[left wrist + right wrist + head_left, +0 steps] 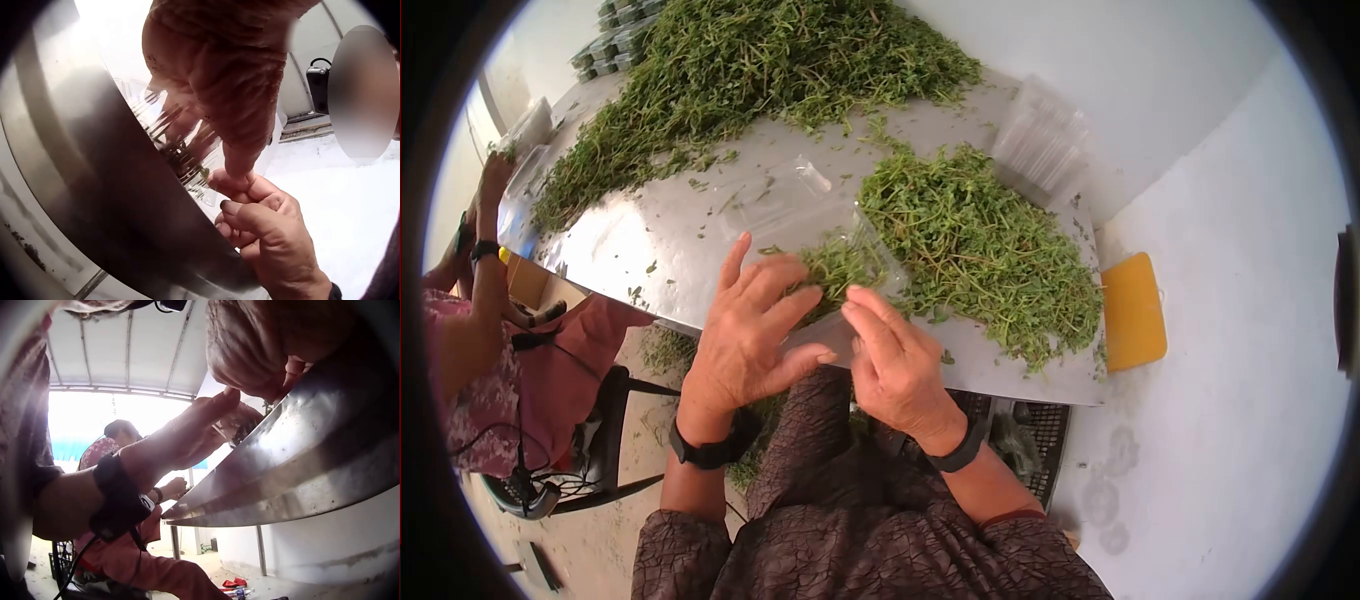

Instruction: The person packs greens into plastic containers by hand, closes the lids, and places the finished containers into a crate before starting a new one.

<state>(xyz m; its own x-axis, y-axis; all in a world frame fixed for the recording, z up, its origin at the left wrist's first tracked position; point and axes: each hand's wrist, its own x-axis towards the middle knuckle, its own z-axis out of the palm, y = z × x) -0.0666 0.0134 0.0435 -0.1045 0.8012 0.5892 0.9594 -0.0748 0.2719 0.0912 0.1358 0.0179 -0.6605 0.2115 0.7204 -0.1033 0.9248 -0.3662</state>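
A clear plastic clamshell box (880,250) lies near the table's front edge, with leafy green stems (835,262) in it. My left hand (750,325) reaches over the box's left side, fingers spread and bent loosely, thumb pointing right. In the left wrist view its fingers touch the stems (178,153). Close by on the right, my right hand (895,375) has its fingers bent, fingertips right at the greens on the near side of the box. I cannot tell whether those fingertips pinch a sprig.
A loose heap of greens (990,255) lies to the right, a bigger pile (770,60) at the back. Nested clear boxes (1040,140) stand at the back right; filled boxes (615,45) are stacked far left. Another person (550,370) sits at left. A yellow board (1135,310) is beyond the table's right edge.
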